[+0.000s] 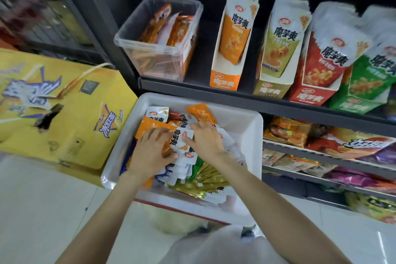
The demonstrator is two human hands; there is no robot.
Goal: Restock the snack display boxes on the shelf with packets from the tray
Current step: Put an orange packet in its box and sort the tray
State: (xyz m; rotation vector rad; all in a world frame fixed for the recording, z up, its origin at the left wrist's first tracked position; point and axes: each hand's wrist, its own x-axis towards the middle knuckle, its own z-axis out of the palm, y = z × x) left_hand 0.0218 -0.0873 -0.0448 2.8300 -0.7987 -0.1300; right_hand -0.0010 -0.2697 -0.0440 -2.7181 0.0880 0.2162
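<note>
A white tray [242,122] below the shelf holds a heap of mixed snack packets: orange, white, green and gold. My left hand [151,150] presses on a bunch of orange packets [154,127] at the tray's left, fingers curled around them. Beside it, my right hand [206,138] pinches a white-topped packet [182,138] at the heap's middle. On the dark shelf [235,95] stand display boxes: orange [232,45], olive [278,53], red [319,66] and green [364,83]. The orange box looks only partly filled.
A clear plastic bin [158,38] with orange packets sits at the shelf's left end. A yellow carton [62,111] lies on the floor left of the tray. Lower shelves [330,158] at right carry bagged snacks. White floor tiles lie around me.
</note>
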